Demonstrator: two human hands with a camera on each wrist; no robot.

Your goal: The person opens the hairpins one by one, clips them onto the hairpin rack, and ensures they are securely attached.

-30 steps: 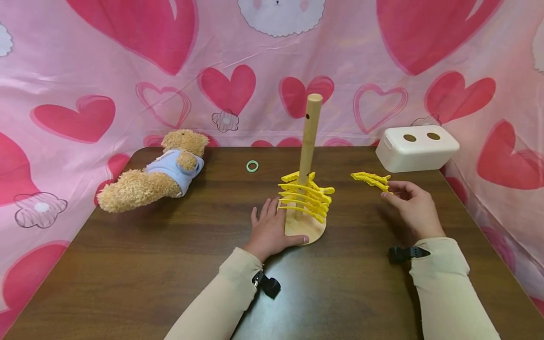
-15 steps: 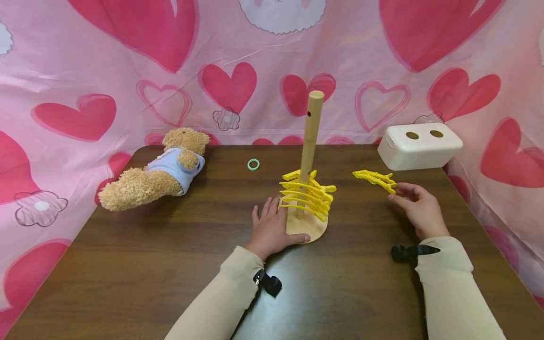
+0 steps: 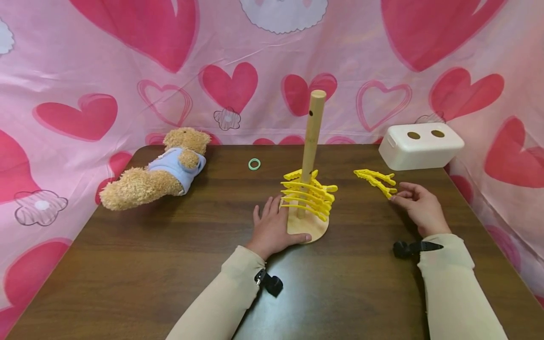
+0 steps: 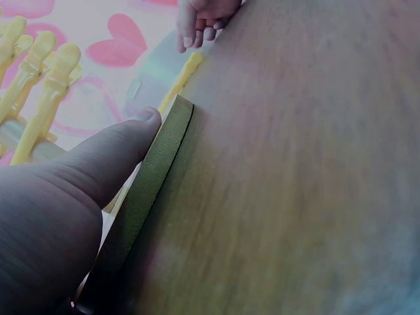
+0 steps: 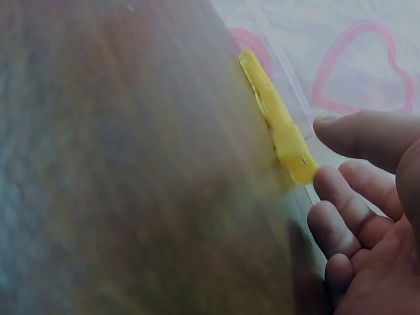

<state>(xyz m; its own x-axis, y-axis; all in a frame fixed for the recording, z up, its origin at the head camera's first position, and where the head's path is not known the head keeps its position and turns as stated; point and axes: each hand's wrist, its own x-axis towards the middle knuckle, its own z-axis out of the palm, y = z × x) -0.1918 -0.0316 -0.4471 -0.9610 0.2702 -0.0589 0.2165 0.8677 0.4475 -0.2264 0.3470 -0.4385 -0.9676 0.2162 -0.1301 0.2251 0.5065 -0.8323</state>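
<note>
Left hand [image 3: 274, 231] spread, right hand [image 3: 420, 210] half-curled

Nearer, the left hand's thumb and fingers stretch wide on the wooden base [image 3: 308, 230]. Right and farther, the right hand, thumb off its fingers, nears yellow clips [image 3: 370, 177]; contact is unclear.

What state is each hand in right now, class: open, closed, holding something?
Left hand: open, resting against the wooden base.
Right hand: open, fingertips by the yellow clip; contact can't be told.

The left sleeve [image 3: 216, 300] and the right sleeve [image 3: 456, 288] are plain cream. Around each goes a black strap [image 3: 428, 246] with a small black block [image 3: 401, 249]. The right one has a pointed tip [image 3: 439, 246].
</note>
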